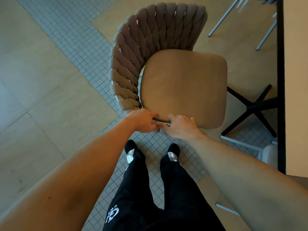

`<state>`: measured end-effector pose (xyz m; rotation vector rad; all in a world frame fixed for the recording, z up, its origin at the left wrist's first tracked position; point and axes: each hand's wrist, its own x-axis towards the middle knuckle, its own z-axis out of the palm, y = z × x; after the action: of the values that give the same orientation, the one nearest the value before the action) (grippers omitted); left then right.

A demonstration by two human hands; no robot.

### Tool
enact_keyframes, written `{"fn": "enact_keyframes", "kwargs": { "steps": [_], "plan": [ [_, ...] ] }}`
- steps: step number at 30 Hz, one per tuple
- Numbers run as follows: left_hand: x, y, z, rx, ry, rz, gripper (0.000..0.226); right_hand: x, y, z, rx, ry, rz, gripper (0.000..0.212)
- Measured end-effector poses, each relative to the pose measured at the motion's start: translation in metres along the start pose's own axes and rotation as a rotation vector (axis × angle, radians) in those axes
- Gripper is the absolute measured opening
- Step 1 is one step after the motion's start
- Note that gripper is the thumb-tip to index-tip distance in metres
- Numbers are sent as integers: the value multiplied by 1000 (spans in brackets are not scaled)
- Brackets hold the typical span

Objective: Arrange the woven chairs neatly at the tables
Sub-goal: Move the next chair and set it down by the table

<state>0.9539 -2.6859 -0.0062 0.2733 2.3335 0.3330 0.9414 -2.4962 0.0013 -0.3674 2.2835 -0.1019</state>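
Observation:
A woven chair (133, 47) with a curved grey-brown rope back and a tan seat cushion (183, 87) stands right in front of me. Its back curves along the left and far side. My left hand (141, 121) is closed on the dark frame bar at the seat's near edge. My right hand (180, 126) grips the same edge right beside it, fingers curled under the cushion. The table (296, 80), pale-topped with a black edge, runs along the right side of the view.
The table's black cross-shaped base (253, 107) stands just right of the chair. Thin grey chair legs (223, 19) show at the top right, and part of another chair (266, 154) at the right. Beige floor slabs meet a strip of small grey tiles (75, 39). My feet stand below the chair.

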Motion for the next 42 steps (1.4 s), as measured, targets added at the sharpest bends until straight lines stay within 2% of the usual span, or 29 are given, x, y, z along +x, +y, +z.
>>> {"fn": "enact_keyframes", "kwargs": {
  "steps": [3,8,11,13,18,28,35,42],
  "plan": [
    [-15,-12,-13,-3,85,-42,47,-1,-11,-14,-13,17,11,74],
    [-50,-48,-36,88,185,-95,68,-9,-49,-41,-79,25,-9,79],
    [-78,-69,-55,97,253,-112,54,-16,-80,-51,-81,79,-31,81],
    [-96,-84,-64,92,291,-105,52,-20,-103,-54,-73,111,-36,83],
    [-124,-120,-75,155,250,-133,59,-26,-161,-62,-29,155,-47,83],
    [-157,-152,-96,192,226,-119,61,-19,-221,-76,-30,232,-63,78],
    [-145,-195,-130,235,235,-81,61,5,-242,-97,3,260,-45,82],
    [-98,-240,-182,323,169,-22,62,48,-245,-124,90,273,57,74]
  ]
}}
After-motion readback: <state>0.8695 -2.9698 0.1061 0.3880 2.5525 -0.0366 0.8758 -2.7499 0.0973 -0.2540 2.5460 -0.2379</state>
